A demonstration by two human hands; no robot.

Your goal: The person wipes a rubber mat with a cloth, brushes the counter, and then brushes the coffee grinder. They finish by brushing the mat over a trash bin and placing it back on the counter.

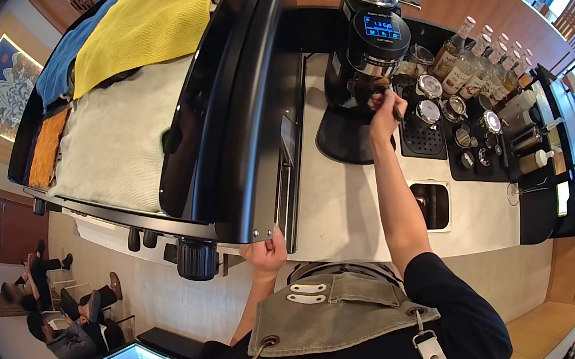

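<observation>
My right hand (387,111) is closed around a brush with a dark handle (398,114), its brownish tip up at the outlet of the coffee grinder (380,34). The tip is small and partly hidden by my fingers. The grinder's blue display is lit, and a black tray (343,137) lies under it. Lower down, my left hand (265,252) has its fingers curled at the front corner of the espresso machine (229,98). Whatever those fingers hold there, if anything, is hidden.
Yellow, white, blue and orange cloths (147,27) cover the machine's top. Right of the grinder stand metal tampers (427,112) on a black mat, with several syrup bottles (460,75) behind. A small sink (447,209) is set into the counter. People (72,325) sit at lower left.
</observation>
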